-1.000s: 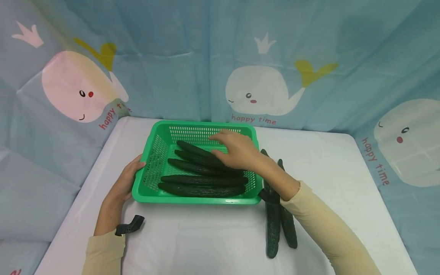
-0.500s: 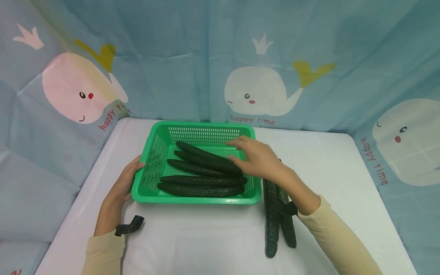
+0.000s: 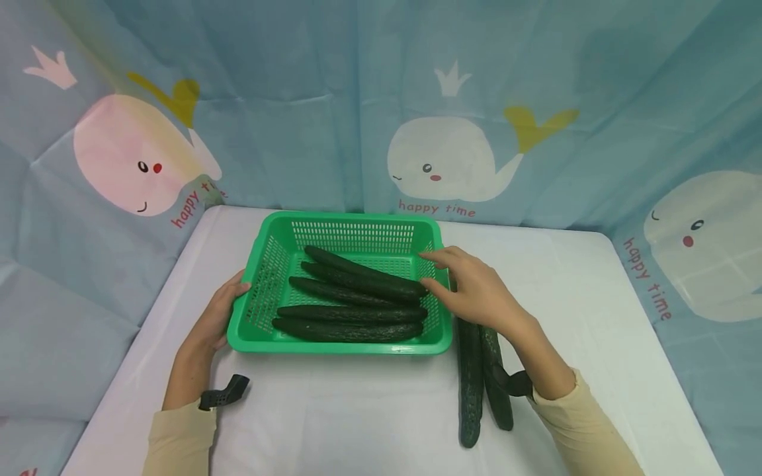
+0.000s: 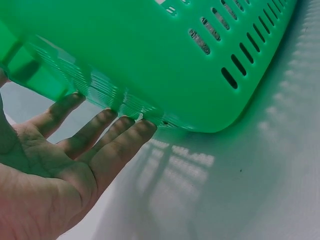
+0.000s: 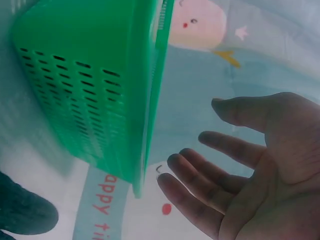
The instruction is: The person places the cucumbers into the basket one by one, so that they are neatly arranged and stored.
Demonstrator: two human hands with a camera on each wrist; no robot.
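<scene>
Several dark green cucumbers (image 3: 351, 313) lie lengthwise in a green plastic basket (image 3: 333, 348). My left hand (image 3: 217, 311) holds the basket's left side. Its thumb is over the rim, and the fingertips (image 4: 142, 128) touch the outer wall. Nothing is in my right hand (image 3: 470, 284), which is above the basket's right rim with thumb and fingers spread apart. In the right wrist view, that hand (image 5: 250, 175) is beside the basket's outer wall (image 5: 80, 95). Two more cucumbers (image 3: 470, 396) lie on the table right of the basket, their far ends partly hidden by the right hand.
A white cloth (image 3: 369, 416) covers the table under the basket. Blue curtains (image 3: 286, 132) printed with whales stand behind and at both sides. Each wrist wears a black camera mount (image 3: 226, 391).
My right hand has moved right, from above the cucumbers in the basket to over its right rim, empty throughout. The left hand and the cucumbers have stayed in place.
</scene>
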